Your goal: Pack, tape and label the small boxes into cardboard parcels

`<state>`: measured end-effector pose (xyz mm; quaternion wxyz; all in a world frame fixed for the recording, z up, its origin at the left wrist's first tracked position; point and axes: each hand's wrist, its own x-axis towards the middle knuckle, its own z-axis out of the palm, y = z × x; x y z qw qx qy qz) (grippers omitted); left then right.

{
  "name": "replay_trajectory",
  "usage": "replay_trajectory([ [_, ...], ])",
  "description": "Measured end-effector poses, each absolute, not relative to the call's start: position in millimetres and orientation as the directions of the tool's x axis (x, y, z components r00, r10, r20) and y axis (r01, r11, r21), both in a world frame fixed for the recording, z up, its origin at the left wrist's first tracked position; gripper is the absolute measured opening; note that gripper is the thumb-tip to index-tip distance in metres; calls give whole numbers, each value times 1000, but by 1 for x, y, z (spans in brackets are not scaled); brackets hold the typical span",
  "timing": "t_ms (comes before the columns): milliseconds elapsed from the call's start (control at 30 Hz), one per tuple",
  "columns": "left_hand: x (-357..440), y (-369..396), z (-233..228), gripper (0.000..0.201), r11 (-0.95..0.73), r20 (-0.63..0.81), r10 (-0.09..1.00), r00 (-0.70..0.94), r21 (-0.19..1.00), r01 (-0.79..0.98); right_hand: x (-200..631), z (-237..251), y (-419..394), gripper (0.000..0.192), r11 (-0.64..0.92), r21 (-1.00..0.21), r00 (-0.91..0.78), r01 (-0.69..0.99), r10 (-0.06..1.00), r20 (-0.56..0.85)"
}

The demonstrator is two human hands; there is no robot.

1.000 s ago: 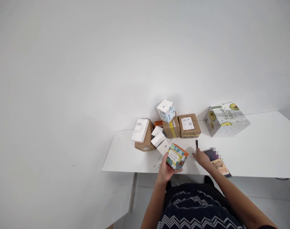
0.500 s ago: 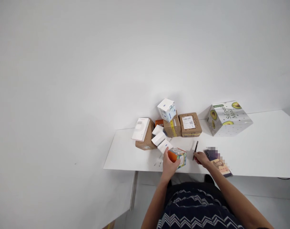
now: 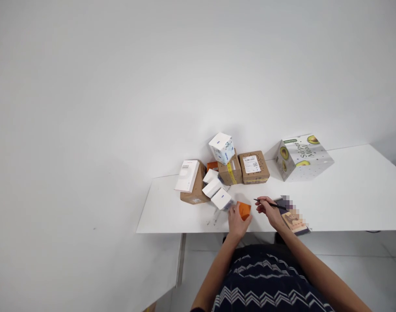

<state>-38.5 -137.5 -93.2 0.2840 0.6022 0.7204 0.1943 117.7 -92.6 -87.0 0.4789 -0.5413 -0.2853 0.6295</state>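
My left hand (image 3: 237, 222) grips a small box (image 3: 243, 210) whose orange face is turned up, resting on the white table (image 3: 347, 208) near its front edge. Just to the right, my right hand (image 3: 269, 210) holds a thin black pen (image 3: 270, 204), its tip pointing left toward the box. A dark booklet (image 3: 293, 221) lies under my right wrist.
Behind the box lie small white boxes (image 3: 217, 195), a brown carton with a white box leaning on it (image 3: 191, 186), two taped brown cartons (image 3: 253, 167) with a white-blue cube (image 3: 222, 147) on top, and a large avocado-print box (image 3: 302, 158) at the back right.
My left hand turned the small box from its printed face to its orange face and set it lower on the table. My right hand picked up the pen from the table.
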Motion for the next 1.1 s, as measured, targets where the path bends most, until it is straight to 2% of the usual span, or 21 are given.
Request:
replay_trajectory([
  [200, -48, -150, -112, 53, -1, -45, 998, 35, 599, 801, 101, -88, -100, 16, -319, -937, -13, -140, 947, -321],
  [400, -39, -142, -120, 51, -97, 38, 995, 91, 516, 851, 86, -107, -100, 12, -224, -973, 14, 54, 975, -223],
  [667, -39, -141, -113, 55, -83, -49, 991, 123, 488, 869, 85, -114, -100, 19, -147, -950, 26, 275, 989, -146],
  [933, -39, -138, -110, 59, -40, -85, 991, 101, 531, 846, 83, -110, -99, 21, -160, -932, 15, 325, 986, -164],
  [1100, -39, -138, -108, 61, -31, -120, 987, 108, 518, 855, 83, -112, -96, 20, -138, -912, 3, 387, 989, -149],
])
